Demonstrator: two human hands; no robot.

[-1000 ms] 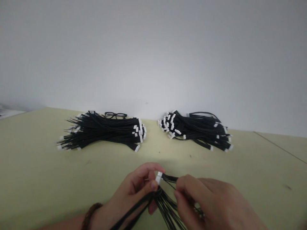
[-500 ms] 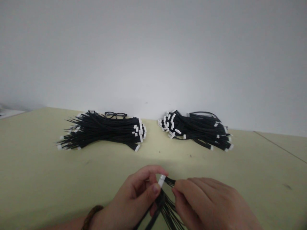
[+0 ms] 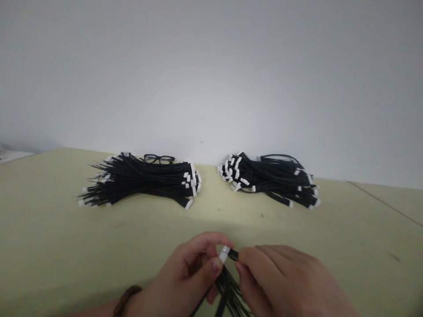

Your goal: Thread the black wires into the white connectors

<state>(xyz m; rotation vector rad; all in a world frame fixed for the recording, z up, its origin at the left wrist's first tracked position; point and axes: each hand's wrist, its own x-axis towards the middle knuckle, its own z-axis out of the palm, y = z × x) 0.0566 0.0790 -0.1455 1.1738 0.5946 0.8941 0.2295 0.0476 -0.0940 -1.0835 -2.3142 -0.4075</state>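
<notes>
Between thumb and index finger, my left hand (image 3: 193,273) pinches a small white connector (image 3: 224,254) at the bottom middle of the head view. Close by on the right, the closed fingers of my right hand (image 3: 280,277) grip thin black wires (image 3: 233,254) that run up to the connector. More loose black wires (image 3: 229,290) hang below, between the two hands. Their lower ends leave the picture, and the right fingertips partly hide the gripped wires.
Behind my hands lie two bundles of black cables with white connectors, a left bundle (image 3: 145,179) and a right bundle (image 3: 274,176). Black-framed glasses (image 3: 159,159) rest behind the left one. A pale wall (image 3: 211,79) rises at the back of the yellowish table (image 3: 99,246).
Both hands have shifted down slightly with the connector. My right fingers are a little closer to it, and the wires there look more bunched together.
</notes>
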